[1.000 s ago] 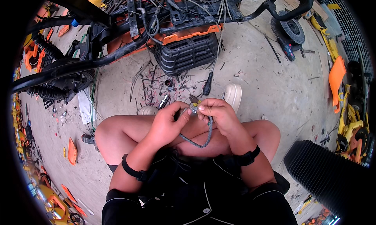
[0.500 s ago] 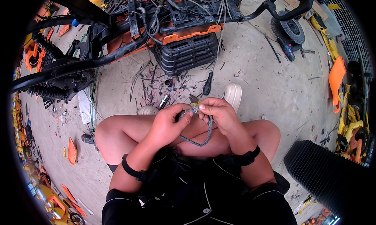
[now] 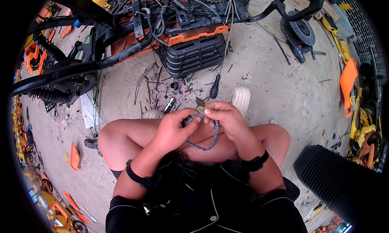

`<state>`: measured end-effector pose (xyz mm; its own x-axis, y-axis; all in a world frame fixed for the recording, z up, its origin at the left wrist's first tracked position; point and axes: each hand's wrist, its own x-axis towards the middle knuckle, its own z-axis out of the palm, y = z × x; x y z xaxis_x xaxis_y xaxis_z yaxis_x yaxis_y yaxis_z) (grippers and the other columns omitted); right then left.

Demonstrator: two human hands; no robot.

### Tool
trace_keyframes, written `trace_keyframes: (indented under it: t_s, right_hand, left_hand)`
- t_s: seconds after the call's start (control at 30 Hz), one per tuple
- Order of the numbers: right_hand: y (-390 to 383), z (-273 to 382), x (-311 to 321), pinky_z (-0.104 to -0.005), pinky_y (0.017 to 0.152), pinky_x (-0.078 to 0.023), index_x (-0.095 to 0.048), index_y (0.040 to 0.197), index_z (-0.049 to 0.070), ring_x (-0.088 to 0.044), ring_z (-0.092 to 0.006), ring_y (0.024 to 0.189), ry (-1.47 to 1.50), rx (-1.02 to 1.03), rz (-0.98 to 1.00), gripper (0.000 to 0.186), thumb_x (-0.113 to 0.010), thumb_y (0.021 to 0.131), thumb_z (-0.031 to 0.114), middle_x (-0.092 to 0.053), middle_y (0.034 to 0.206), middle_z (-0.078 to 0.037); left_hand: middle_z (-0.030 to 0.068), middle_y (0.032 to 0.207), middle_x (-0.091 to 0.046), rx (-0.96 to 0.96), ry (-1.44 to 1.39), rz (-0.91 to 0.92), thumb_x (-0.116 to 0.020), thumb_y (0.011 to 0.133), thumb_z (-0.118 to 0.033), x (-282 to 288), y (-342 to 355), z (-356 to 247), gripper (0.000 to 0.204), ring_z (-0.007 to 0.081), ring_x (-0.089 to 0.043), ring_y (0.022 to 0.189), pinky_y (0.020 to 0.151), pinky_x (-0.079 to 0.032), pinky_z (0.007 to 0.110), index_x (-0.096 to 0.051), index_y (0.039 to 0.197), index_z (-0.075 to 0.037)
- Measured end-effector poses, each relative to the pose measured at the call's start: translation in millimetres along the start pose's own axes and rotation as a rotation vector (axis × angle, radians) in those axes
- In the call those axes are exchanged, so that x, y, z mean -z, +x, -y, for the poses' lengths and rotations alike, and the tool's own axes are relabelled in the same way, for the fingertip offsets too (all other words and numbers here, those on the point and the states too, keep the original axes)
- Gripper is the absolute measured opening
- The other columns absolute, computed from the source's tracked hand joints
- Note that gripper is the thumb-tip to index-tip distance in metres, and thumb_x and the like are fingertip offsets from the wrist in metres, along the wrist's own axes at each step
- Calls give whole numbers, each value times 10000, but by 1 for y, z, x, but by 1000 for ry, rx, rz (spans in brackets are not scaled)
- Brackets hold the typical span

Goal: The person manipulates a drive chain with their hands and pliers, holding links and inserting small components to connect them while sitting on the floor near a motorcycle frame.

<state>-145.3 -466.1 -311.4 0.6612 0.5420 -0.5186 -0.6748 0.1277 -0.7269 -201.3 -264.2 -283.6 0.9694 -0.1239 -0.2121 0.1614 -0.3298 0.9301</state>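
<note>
My left hand (image 3: 178, 128) pinches one end of a grey braided cord (image 3: 206, 148) between thumb and fingers. Opposite it, my right hand (image 3: 224, 118) is closed on the cord's other end, fingertips close to the left ones. Between the hands the cord sags in a loop over my crossed legs. Just beyond my fingertips show the jaws of a pair of pliers (image 3: 200, 102) with a bit of yellow handle; the rest is hidden. A small silver and black tool (image 3: 169, 105) lies left of the pliers.
Ahead stands a stripped vehicle frame (image 3: 133, 50) with a black ribbed box (image 3: 196, 55). A screwdriver (image 3: 215, 87), cut scraps and a power drill (image 3: 298, 51) are on the concrete floor. An orange panel (image 3: 348, 85) lies at right, near a black ribbed object (image 3: 334, 178).
My right fingertips have shifted slightly, and the right side of the cord loop has swung a little to the left. My left hand has hardly moved.
</note>
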Motion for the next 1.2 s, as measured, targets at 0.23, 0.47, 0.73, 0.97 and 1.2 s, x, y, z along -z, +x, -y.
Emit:
trace_keyframes:
  t_s: [0.23, 0.47, 0.73, 0.97, 1.2]
  right_hand:
    - [0, -1, -2, -231, 674, -459, -686, 986, 12, -573, -95, 705, 12, -3, -2, 164, -649, 981, 172, -670, 820, -36]
    - [4, -7, -1, -222, 688, -457, -678, 1024, 21, -568, -89, 725, -9, 35, -39, 158, -644, 991, 172, -666, 849, -28]
    - [7, -10, -3, -229, 712, -469, -671, 1047, 16, -567, -89, 750, -8, 45, -58, 158, -651, 989, 162, -665, 859, -27]
    - [8, -12, -4, -235, 767, -480, -664, 1069, 13, -577, -92, 813, -42, 69, -35, 164, -652, 990, 156, -663, 911, -27]
    - [8, -14, -6, -243, 831, -493, -657, 1098, 20, -611, -96, 916, -75, 84, -44, 156, -645, 992, 133, -673, 969, -27]
  left_hand:
    - [145, 852, -704, 40, 43, -3, -676, 925, -125, 1, 0, -3, 182, 205, -653, 723, 677, -517, 332, -665, 1066, -10]
    - [101, 756, -640, 77, 25, -56, -670, 931, -103, 0, 2, -5, 138, 161, -571, 658, 621, -477, 310, -645, 1026, -6]
    - [-29, 784, -568, 65, -67, -99, -657, 974, -109, -2, 2, 6, 125, 51, -485, 709, 630, -412, 225, -614, 1039, -11]
    - [-20, 818, -592, 53, -55, -114, -659, 970, -98, -2, 4, 5, 121, 52, -512, 741, 657, -432, 221, -615, 1044, -11]
    - [9, 856, -628, 32, -48, -117, -664, 967, -87, -3, 5, 4, 129, 76, -549, 775, 704, -470, 239, -641, 1059, -1]
